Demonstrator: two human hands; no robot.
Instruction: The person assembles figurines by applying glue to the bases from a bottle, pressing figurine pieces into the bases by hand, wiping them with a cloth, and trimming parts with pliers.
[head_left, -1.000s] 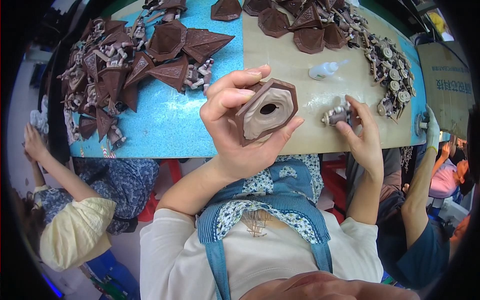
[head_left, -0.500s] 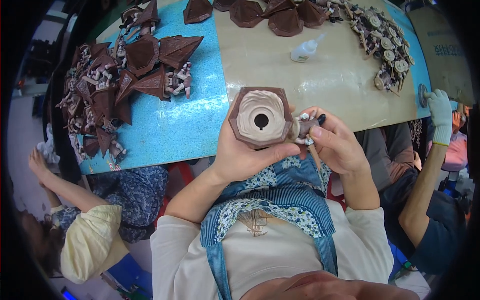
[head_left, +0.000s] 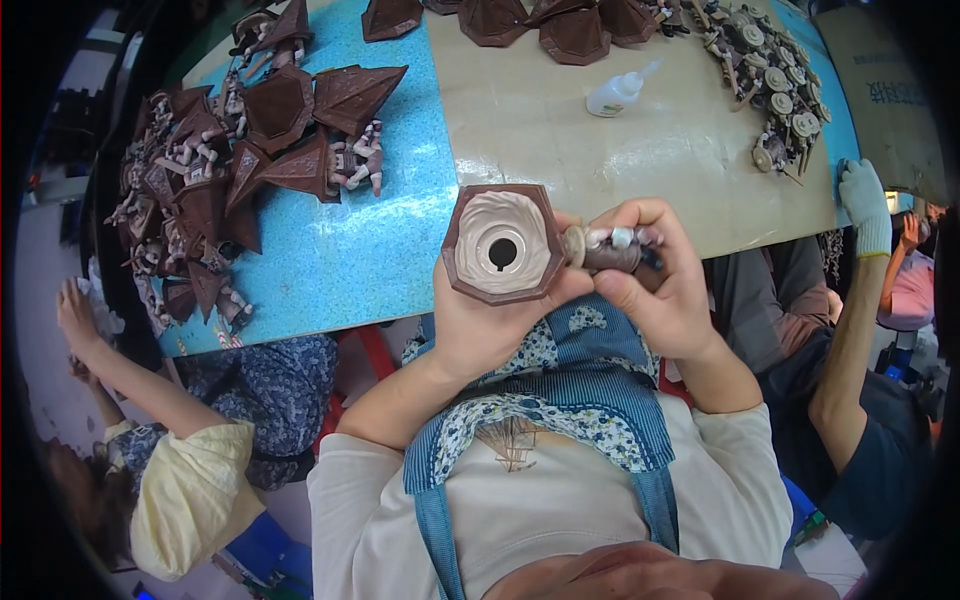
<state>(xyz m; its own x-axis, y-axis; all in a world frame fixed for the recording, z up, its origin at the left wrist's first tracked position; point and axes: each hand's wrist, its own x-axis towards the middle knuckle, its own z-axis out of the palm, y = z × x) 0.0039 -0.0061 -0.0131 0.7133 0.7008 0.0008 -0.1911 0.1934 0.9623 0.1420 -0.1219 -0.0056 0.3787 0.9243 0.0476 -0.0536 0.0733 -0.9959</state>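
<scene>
Hexagonal brown shell point(head_left: 503, 244), ribbed inside, in left grip point(head_left: 490, 320); right grip point(head_left: 660, 290) clasping small figurine point(head_left: 610, 250).

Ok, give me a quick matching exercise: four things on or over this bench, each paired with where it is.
Things:
1. brown hexagonal shell
2. small brown part
3. glue bottle
4. pile of brown shells

Places:
a. lying on the beige table top
b. in the left hand
c. on the blue table top
d. in the right hand

Pairs: 1-b, 2-d, 3-a, 4-c
</scene>
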